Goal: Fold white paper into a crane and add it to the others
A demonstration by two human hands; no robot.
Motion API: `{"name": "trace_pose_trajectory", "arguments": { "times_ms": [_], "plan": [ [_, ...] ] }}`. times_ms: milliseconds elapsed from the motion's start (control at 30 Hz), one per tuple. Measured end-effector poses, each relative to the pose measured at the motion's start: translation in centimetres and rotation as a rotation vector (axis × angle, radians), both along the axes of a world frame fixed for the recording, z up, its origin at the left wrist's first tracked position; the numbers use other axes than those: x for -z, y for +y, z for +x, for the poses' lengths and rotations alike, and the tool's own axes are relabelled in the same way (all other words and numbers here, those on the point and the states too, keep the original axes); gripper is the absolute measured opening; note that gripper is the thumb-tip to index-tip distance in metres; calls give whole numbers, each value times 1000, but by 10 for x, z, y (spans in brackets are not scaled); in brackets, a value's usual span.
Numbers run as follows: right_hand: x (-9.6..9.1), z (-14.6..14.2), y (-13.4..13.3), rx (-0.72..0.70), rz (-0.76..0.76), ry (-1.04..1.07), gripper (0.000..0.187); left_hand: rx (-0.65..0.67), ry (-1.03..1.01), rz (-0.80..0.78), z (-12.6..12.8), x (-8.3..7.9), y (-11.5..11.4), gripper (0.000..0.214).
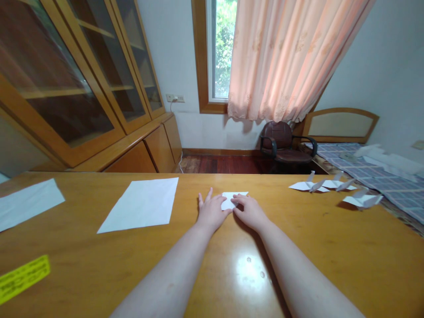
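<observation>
A small folded piece of white paper [228,204] lies on the wooden table between my two hands. My left hand [211,213] holds its left side down, thumb and forefinger on the paper, while a couple of other fingers spread away over the table. On the right side, my right hand [251,213] grips the same paper with bent fingers and thumb, hiding part of it. The thumbs are close together at the near edge. Exact folds are too small to make out.
Three folded paper birds [361,202] stand at the table's right. A flat white sheet [142,205] lies left of my hands, another sheet [29,203] farther left. A yellow label [24,278] is at front left. Beyond the table are a chair [280,141] and a bed [374,172].
</observation>
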State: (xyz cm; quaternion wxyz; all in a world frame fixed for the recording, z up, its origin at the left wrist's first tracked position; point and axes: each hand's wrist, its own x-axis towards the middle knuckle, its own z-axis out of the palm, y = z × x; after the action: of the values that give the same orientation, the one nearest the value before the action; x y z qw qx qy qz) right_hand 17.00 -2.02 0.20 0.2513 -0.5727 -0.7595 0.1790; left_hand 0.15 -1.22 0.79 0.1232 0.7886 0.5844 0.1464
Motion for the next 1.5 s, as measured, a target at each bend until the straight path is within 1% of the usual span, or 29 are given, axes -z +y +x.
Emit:
{"name": "trace_pose_trajectory", "arguments": {
  "times_ms": [167, 367, 533, 633, 833, 967, 1067, 1167, 1233, 1500],
  "plan": [
    [-5, 0, -2, -10, 27, 6, 32, -21, 31, -24, -1, 0, 2, 44],
    [-1, 1, 2, 77, -6, 45, 25, -57, 2, -17, -1, 0, 2, 48],
    [0, 1, 3, 112, -11, 46, 23, -4, -20, 17, 1, -4, -1, 30],
    [-2, 0, 2, 120, -19, 24, 23, 3, -35, 37, 2, -6, -2, 31],
    [-6, 0, 0, 86, 13, 7, 28, -12, -47, 12, 2, -8, -2, 29],
    [-4, 0, 1, 102, -1, 13, 24, -39, -49, -12, 3, -10, -2, 24],
    [-4, 0, 1, 97, -2, 22, 20, -28, -57, -22, 3, -10, -1, 22],
    [-6, 1, 1, 86, 3, 24, 16, -5, -45, -16, 1, -10, 1, 21],
    [-8, 1, 1, 88, 7, 15, 16, 1, -29, -6, 0, -10, 1, 23],
    [-10, 2, 2, 153, -1, -64, 17, -63, 15, -37, 2, -11, 1, 26]
  ]
}}
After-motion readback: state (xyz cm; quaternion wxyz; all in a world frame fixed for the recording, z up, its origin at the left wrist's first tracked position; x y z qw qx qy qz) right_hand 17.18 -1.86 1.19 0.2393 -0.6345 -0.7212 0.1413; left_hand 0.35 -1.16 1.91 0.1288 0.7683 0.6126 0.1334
